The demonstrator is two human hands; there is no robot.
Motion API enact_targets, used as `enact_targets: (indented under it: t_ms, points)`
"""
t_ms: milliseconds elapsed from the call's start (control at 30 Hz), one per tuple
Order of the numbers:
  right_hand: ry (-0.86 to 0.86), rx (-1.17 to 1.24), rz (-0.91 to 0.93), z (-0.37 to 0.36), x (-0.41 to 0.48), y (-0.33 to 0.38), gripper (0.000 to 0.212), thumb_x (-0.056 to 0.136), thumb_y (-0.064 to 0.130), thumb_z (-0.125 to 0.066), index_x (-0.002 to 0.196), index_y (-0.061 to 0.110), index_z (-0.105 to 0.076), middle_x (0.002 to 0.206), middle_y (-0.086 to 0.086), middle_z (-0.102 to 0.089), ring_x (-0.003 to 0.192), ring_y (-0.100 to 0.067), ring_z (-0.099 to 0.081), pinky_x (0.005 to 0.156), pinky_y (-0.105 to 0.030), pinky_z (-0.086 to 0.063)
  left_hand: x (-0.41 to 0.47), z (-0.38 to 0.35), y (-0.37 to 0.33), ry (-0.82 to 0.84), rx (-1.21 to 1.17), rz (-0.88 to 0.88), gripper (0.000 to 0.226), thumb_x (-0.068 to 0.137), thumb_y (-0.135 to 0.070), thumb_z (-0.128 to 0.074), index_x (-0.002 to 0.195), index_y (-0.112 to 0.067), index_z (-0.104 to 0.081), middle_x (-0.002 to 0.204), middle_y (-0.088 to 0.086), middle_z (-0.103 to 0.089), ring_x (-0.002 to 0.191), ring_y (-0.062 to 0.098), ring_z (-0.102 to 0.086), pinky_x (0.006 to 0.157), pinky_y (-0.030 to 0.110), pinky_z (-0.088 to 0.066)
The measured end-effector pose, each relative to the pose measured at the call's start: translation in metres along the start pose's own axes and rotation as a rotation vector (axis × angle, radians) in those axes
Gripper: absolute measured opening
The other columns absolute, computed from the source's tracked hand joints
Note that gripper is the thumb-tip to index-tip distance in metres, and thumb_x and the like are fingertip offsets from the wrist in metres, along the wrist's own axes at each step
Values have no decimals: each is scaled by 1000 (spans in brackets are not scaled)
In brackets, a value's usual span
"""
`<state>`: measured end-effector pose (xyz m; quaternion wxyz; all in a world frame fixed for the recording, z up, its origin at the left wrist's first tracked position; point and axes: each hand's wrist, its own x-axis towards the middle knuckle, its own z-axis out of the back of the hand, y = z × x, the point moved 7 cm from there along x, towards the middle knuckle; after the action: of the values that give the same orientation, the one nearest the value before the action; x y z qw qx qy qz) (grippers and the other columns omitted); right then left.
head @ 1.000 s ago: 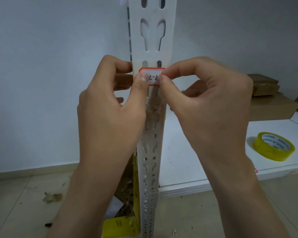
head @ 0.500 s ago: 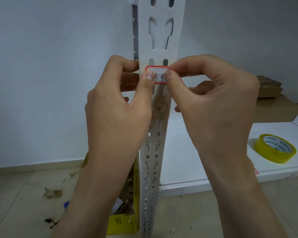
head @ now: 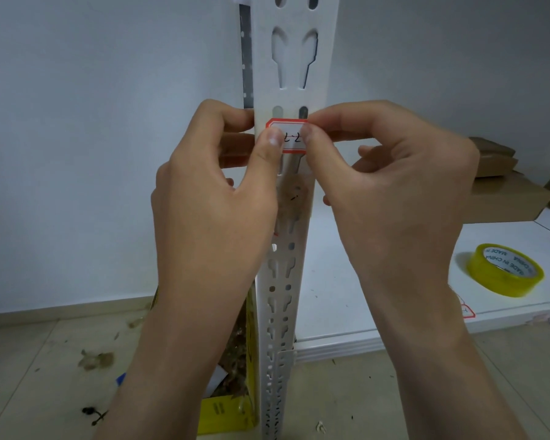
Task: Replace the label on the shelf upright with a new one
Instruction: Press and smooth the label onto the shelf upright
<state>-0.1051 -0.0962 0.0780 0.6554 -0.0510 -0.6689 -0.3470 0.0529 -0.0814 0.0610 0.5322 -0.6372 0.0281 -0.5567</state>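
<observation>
A white slotted shelf upright [head: 294, 68] runs top to bottom through the middle of the view. A small white label with a red border and handwritten digits [head: 291, 138] lies flat against it at hand height. My left hand [head: 216, 198] presses its thumb on the label's left end, fingers wrapped behind the upright. My right hand [head: 391, 192] pinches the label's right end between thumb and forefinger. Below the label, a patch of torn sticker residue [head: 294, 198] shows on the upright.
A white shelf board [head: 378, 312] extends right, carrying a yellow tape roll [head: 505, 269], brown cardboard boxes [head: 502, 192] and a red-edged label sheet [head: 465, 309]. A yellow box of scraps [head: 229, 411] stands on the tiled floor left of the upright, with debris nearby.
The view shifted slightly so the upright sits further right. Both thumbs stay on the label, with the right thumb now nearer its right end.
</observation>
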Motion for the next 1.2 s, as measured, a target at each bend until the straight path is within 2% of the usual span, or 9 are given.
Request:
enact_targets:
  t_ms: [133,267,367,567,767,900,1200]
  points:
    - [-17,-9,-18,1,0,0,12,92,31,-75,98,21,-78,86,20,-68,68,6,-65,71,-21,-61,1,1,1,9,10,2,14,96,-45,-58,105,-34,-58,98,-23,-68,99,0,-67,87,35,-58]
    - [1,4,-46,0,0,2,12,92,32,-75,98,23,-79,86,21,-68,70,3,-69,70,-26,-63,1,1,1,0,0,11,14,96,-43,-59,105,-33,-61,96,-25,-68,97,-3,-67,87,35,-58]
    - [13,-22,-55,0,1,3,8,91,33,-74,95,27,-78,82,23,-67,68,2,-69,69,-25,-61,1,2,1,2,-4,16,16,96,-43,-60,106,-32,-62,96,-25,-68,97,-3,-67,88,34,-58]
    - [18,-59,-35,-3,1,4,9,90,32,-74,91,24,-78,82,16,-71,63,3,-63,66,-26,-60,2,2,2,12,-7,20,17,95,-43,-61,107,-32,-64,98,-23,-69,98,-1,-68,88,33,-58]
    - [3,-16,-47,1,-1,1,12,92,33,-75,97,23,-78,85,22,-67,67,5,-66,70,-23,-62,2,3,4,15,-11,32,16,95,-42,-62,106,-32,-64,98,-23,-70,98,-1,-68,88,33,-58]
    - [29,-10,-51,-2,1,2,11,92,34,-73,98,26,-78,85,25,-65,75,2,-70,68,-27,-63,3,4,3,14,-12,30,16,95,-43,-62,106,-32,-64,97,-23,-70,97,-3,-68,87,34,-58]
    - [29,-44,-29,-2,0,2,7,90,30,-75,89,24,-78,84,14,-73,62,5,-59,64,-19,-56,4,4,4,21,7,38,23,94,-46,-61,110,-31,-66,100,-20,-71,98,0,-69,90,37,-57]
